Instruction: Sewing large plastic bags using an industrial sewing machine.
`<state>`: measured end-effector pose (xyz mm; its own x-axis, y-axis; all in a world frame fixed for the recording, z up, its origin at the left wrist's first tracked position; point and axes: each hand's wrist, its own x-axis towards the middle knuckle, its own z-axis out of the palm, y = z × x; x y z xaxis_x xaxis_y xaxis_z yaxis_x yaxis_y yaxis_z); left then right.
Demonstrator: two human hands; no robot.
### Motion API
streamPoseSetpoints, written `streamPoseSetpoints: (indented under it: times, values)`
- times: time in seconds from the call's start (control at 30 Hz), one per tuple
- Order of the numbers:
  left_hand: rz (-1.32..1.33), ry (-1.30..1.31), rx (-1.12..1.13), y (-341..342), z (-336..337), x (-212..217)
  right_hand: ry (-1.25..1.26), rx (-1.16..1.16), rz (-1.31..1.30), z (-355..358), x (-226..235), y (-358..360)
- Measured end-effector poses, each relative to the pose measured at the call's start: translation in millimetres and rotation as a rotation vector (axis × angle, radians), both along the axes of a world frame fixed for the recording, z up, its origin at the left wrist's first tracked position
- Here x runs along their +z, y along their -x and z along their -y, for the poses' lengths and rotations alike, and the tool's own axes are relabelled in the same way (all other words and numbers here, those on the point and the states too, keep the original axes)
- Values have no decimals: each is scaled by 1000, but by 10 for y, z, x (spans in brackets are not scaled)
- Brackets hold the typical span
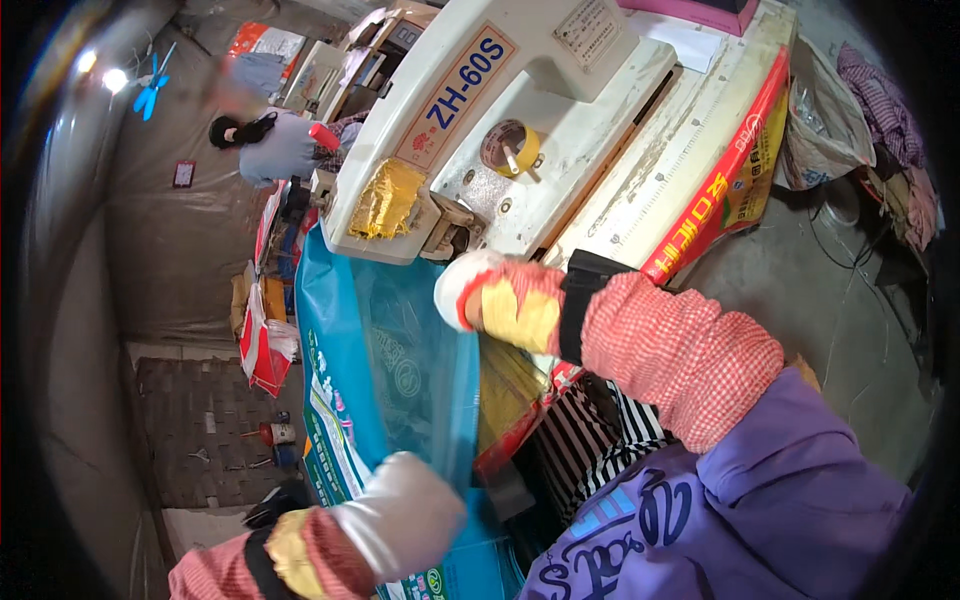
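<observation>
A large glossy blue plastic bag (420,390) with printed edges hangs from under the head of a white industrial sewing machine (410,110) down toward my lap. My right hand (468,290), in a white glove with a red cuff, is closed on the bag's upper right edge, just below the machine's needle area; its fingertips are hidden. Lower down, my left hand (405,515), also in a white glove, lies over the bag's lower part. Its fingers curl down out of sight and look closed on the plastic.
A tape roll (510,148) with a white stick in it rests on the machine bed. The worktable (650,180) extends to the right, with a red and yellow strip along its edge. Cloth and bags (825,120) are piled beyond it. Another person (280,145) is at the back left.
</observation>
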<state>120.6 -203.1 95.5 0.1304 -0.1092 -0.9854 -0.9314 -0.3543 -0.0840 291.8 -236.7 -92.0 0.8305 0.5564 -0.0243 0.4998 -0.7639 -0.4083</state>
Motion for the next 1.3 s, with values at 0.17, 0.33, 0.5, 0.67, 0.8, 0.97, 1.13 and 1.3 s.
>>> streamPoseSetpoints:
  times: [0.17, 0.33, 0.5, 0.67, 0.8, 0.97, 1.13, 1.3]
  values:
    - [-133, 100, -115, -111, 300, -384, 256, 192, 402, 212, 184, 855]
    - [-3, -1, 177, -325, 166, -282, 45, 450, 49, 132, 27, 950]
    - [104, -81, 202, -248, 134, -206, -51, 748, -66, 72, 82, 882]
    - [199, 26, 128, -256, -23, -166, -13, 748, 10, -609, -692, 1044]
    - [107, 102, 77, -242, -169, -238, 30, 783, 77, -712, -893, 1083]
    - [74, 336, 285, -109, -458, -334, 16, 796, 44, -707, -742, 1221]
    - [94, 256, 462, -76, -564, -416, -180, 767, -57, -707, -583, 1260]
    - [-49, 344, 381, 80, -628, -631, -196, 492, 323, -365, -239, 1526]
